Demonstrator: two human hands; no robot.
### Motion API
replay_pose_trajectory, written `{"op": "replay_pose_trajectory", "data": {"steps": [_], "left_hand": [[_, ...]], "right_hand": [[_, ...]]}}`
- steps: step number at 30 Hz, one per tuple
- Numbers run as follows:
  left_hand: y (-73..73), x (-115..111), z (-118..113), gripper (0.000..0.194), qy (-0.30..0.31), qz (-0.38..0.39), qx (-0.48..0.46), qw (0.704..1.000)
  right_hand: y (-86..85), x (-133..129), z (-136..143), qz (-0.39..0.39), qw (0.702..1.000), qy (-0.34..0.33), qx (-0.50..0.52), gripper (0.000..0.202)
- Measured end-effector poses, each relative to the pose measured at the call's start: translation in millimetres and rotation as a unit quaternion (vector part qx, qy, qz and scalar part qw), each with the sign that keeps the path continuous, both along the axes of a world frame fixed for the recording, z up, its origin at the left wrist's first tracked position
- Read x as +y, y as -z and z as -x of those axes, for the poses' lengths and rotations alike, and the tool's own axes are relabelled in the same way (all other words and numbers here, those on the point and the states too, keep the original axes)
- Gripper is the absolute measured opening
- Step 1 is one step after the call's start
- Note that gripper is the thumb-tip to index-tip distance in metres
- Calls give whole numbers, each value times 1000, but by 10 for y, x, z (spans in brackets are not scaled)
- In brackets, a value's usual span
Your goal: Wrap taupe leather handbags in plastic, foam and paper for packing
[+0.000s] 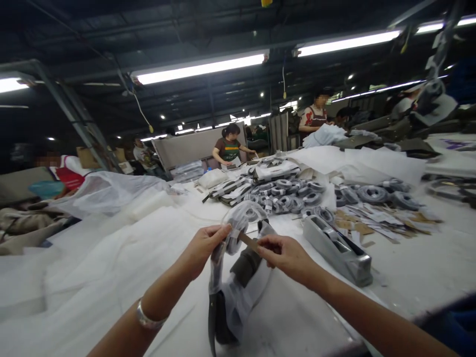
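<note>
My left hand (208, 245) is closed on the edge of a coiled strap (235, 233) wrapped in clear plastic. Between finger and thumb of my right hand (280, 253) is the end of a narrow brown strip (248, 241), whose other end meets the wrapped coil. Whether it is tape or a paper tag I cannot tell. Under both hands lies a dark item (246, 267) with white wrapping sheet (238, 300) around part of it. To the right of my right hand stands a grey tape dispenser (340, 253).
Several wrapped grey coils (288, 198) are heaped beyond my hands. Brown and white paper tags (379, 220) lie scattered at the right. White sheets (122, 263) cover the table's left side. A co-worker (231, 148) handles something across the table; another person (314, 119) stands farther right.
</note>
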State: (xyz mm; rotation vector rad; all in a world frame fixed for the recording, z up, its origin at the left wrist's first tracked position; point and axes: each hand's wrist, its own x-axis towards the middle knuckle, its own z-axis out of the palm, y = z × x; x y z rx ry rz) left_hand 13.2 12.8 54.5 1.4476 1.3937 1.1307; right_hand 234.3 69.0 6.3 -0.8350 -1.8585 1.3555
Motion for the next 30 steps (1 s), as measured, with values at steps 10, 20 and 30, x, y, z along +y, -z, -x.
{"op": "replay_pose_trajectory", "data": {"steps": [10,20,30], "left_hand": [[-83,-54,-26,41,-8,-100,127,987],[-21,-150,-197,39,-106,-218,339,909],[80,-146,-165,38,-63,-211,139,966]], "right_hand": [[-298,-80,330,195,959,-116,169,21],[-357,-148,439,160,978,3,133,49],[-297,-88,468,146,976,41,158,45]]}}
